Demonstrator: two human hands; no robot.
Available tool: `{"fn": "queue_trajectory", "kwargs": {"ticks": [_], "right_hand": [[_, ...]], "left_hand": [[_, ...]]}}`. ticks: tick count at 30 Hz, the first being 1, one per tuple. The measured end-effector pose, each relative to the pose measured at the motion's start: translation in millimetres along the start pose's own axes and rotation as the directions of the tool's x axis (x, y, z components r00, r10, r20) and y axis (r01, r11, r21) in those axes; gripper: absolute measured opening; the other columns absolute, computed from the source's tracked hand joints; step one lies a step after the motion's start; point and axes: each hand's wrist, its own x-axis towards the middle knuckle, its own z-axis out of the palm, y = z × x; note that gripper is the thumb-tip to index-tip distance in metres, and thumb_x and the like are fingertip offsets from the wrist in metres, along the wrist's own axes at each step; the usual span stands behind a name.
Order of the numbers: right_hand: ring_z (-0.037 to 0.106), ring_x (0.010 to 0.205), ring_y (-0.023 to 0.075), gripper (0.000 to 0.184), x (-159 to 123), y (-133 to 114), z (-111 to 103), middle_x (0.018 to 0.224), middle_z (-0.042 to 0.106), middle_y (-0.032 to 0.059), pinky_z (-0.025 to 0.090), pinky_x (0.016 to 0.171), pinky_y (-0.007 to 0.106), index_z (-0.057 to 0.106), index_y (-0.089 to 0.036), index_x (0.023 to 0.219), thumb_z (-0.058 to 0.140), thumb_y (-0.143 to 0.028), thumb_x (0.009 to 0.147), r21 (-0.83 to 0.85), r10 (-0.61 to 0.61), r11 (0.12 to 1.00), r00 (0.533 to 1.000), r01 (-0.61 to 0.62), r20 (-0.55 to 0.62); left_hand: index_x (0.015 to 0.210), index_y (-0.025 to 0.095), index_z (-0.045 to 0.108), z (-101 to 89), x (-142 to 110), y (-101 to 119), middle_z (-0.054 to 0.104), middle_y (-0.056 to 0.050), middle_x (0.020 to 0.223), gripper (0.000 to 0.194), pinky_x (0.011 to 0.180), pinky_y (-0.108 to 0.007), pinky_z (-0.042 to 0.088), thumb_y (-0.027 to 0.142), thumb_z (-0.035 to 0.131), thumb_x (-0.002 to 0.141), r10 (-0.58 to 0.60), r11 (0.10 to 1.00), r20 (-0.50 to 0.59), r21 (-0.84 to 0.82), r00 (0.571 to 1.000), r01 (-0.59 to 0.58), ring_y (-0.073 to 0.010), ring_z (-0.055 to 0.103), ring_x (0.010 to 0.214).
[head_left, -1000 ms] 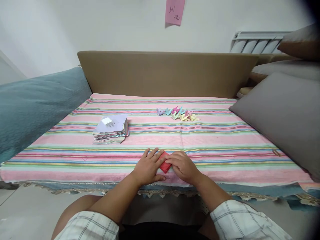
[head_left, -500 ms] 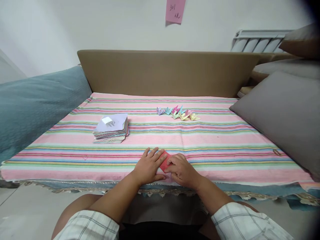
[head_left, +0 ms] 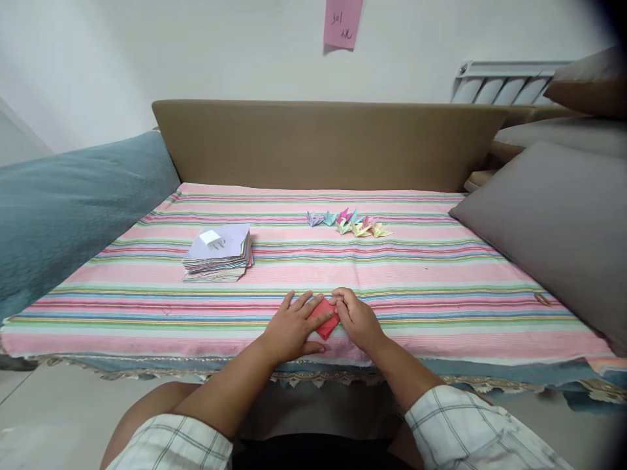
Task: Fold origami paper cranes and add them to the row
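Note:
A folded piece of red origami paper (head_left: 326,324) lies on the striped cloth near the front edge, one corner pointing toward me. My left hand (head_left: 292,328) rests flat with fingers spread, its fingertips pressing the left part of the paper. At the paper's upper right edge is my right hand (head_left: 359,320), thumb and fingers closed together on that edge. Its fingers hide part of the paper's right side. Beyond both hands sits a loose group of small folded paper cranes (head_left: 345,224) in several colours.
To the left stands a stack of paper sheets (head_left: 218,261) with a white plug adapter (head_left: 211,239) on top. A grey cushion (head_left: 548,228) leans at the right, near a small brown object (head_left: 543,299). The striped cloth (head_left: 411,274) covers the seat before a brown backrest (head_left: 323,143).
My right hand has moved from the paper's lower right up to its upper right edge, uncovering the near corner. My left hand stays almost in place.

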Motion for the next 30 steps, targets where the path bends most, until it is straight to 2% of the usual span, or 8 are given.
{"fn": "queue_trajectory", "kwargs": {"ticks": [5, 9, 13, 16, 22, 26, 30], "right_hand": [[0.062, 0.094, 0.0179, 0.029, 2.5, 1.8, -0.7, 0.101, 0.068, 0.0040, 0.046, 0.081, 0.032, 0.049, -0.021, 0.115, 0.034, -0.020, 0.089, -0.054, -0.039, 0.998, 0.998, 0.042, 0.048], [0.059, 0.098, 0.0170, 0.031, 2.7, 4.4, 0.9, 0.104, 0.066, 0.0054, 0.044, 0.086, 0.032, 0.053, -0.020, 0.114, 0.034, -0.019, 0.090, -0.086, -0.133, 0.987, 0.989, 0.137, 0.060], [0.055, 0.100, 0.0189, 0.030, 2.1, 2.3, 2.6, 0.108, 0.062, 0.0068, 0.041, 0.088, 0.034, 0.058, -0.020, 0.112, 0.037, -0.019, 0.089, -0.202, -0.201, 0.954, 0.971, 0.223, 0.127], [0.053, 0.096, 0.0194, 0.031, 0.8, -1.7, 3.7, 0.105, 0.060, 0.0068, 0.040, 0.085, 0.034, 0.059, -0.021, 0.113, 0.041, -0.020, 0.088, -0.293, -0.184, 0.928, 0.966, 0.231, 0.181], [0.050, 0.096, 0.0213, 0.037, 2.1, -10.5, 6.6, 0.104, 0.058, 0.0079, 0.038, 0.083, 0.035, 0.053, -0.021, 0.124, 0.044, -0.024, 0.088, -0.415, -0.128, 0.888, 0.972, 0.200, 0.196], [0.050, 0.093, 0.0224, 0.035, 7.2, -12.8, 9.0, 0.101, 0.057, 0.0089, 0.037, 0.081, 0.036, 0.055, -0.022, 0.121, 0.045, -0.027, 0.089, -0.463, -0.102, 0.868, 0.977, 0.178, 0.185], [0.048, 0.092, 0.0236, 0.034, 11.0, -10.8, 10.6, 0.100, 0.056, 0.0090, 0.036, 0.080, 0.037, 0.056, -0.025, 0.121, 0.046, -0.030, 0.088, -0.490, -0.082, 0.858, 0.983, 0.153, 0.165]], "left_hand": [[0.138, 0.040, 0.030, 2.3, -5.1, 6.4, 0.023, -0.010, 0.150, 0.068, 0.105, -0.057, 0.014, 0.063, 0.051, 0.077, -0.024, 0.998, 0.008, 0.050, 1.000, 0.024, -0.0330, 0.022, 0.135], [0.139, 0.041, 0.024, 1.3, -14.3, 17.4, 0.018, -0.012, 0.151, 0.078, 0.104, -0.059, 0.016, 0.055, 0.062, 0.073, -0.066, 0.994, 0.029, 0.091, 0.997, 0.063, -0.0339, 0.020, 0.136], [0.140, 0.043, 0.021, 1.6, -24.4, 28.2, 0.018, -0.014, 0.151, 0.085, 0.103, -0.062, 0.015, 0.051, 0.068, 0.070, -0.118, 0.988, 0.060, 0.112, 0.991, 0.110, -0.0350, 0.019, 0.137], [0.140, 0.043, 0.019, 2.2, -28.9, 34.0, 0.018, -0.013, 0.151, 0.085, 0.102, -0.063, 0.015, 0.051, 0.067, 0.070, -0.145, 0.983, 0.085, 0.126, 0.986, 0.134, -0.0355, 0.018, 0.137], [0.140, 0.043, 0.019, 4.6, -30.4, 39.7, 0.020, -0.015, 0.150, 0.094, 0.101, -0.065, 0.016, 0.049, 0.074, 0.064, -0.189, 0.975, 0.072, 0.131, 0.979, 0.178, -0.0369, 0.019, 0.136], [0.139, 0.042, 0.026, 6.8, -31.5, 43.1, 0.022, -0.014, 0.150, 0.090, 0.101, -0.064, 0.016, 0.047, 0.074, 0.063, -0.204, 0.974, 0.067, 0.117, 0.977, 0.195, -0.0376, 0.019, 0.136], [0.136, 0.038, 0.035, -0.9, -33.9, 47.1, 0.023, -0.014, 0.149, 0.083, 0.101, -0.063, 0.019, 0.050, 0.073, 0.063, -0.213, 0.975, 0.128, 0.089, 0.969, 0.202, -0.0392, 0.018, 0.136]]}}
